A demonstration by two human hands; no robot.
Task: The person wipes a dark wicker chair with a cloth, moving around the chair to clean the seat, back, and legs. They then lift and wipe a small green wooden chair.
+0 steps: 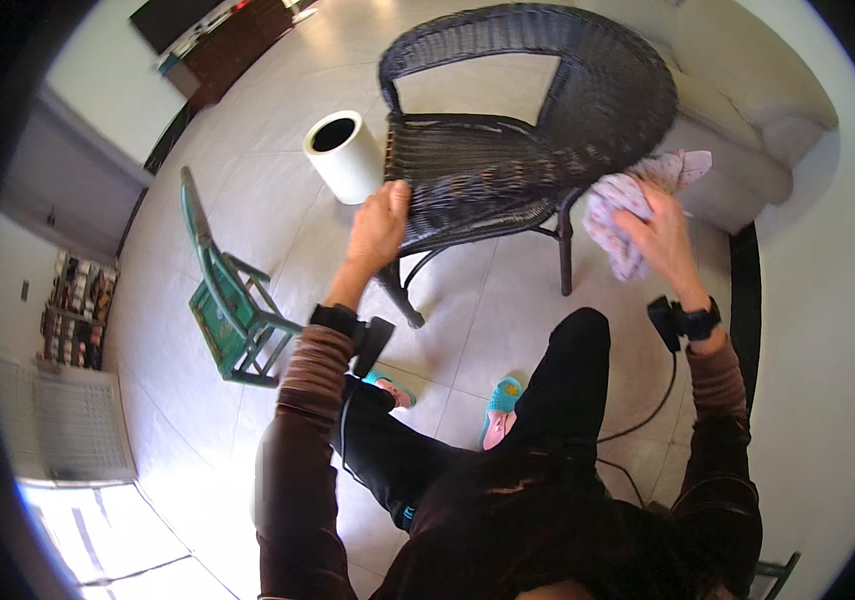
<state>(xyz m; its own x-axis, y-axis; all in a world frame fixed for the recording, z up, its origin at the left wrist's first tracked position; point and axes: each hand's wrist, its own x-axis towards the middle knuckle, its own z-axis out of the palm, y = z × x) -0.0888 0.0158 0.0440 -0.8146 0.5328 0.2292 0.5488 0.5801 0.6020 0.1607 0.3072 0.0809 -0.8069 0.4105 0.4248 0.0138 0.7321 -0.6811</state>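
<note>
A black wicker armchair [472,150] stands in front of me, its curved back at the upper right. My left hand [380,225] grips the front end of its near armrest, thumb on top. My right hand [656,225] holds a bunched pale pink patterned cloth [619,225] beside the chair's right side, where the near arm meets the back. Part of the cloth sticks out past the hand towards the sofa. Whether the cloth touches the wicker is hard to tell.
A white bin [349,165] stands left of the chair. Nearer on the left is a small green chair [236,315]. A beige sofa [735,127] is at the upper right, a white wall [817,337] on the right. A dark cabinet [236,49] and a shoe rack [79,307] stand farther off.
</note>
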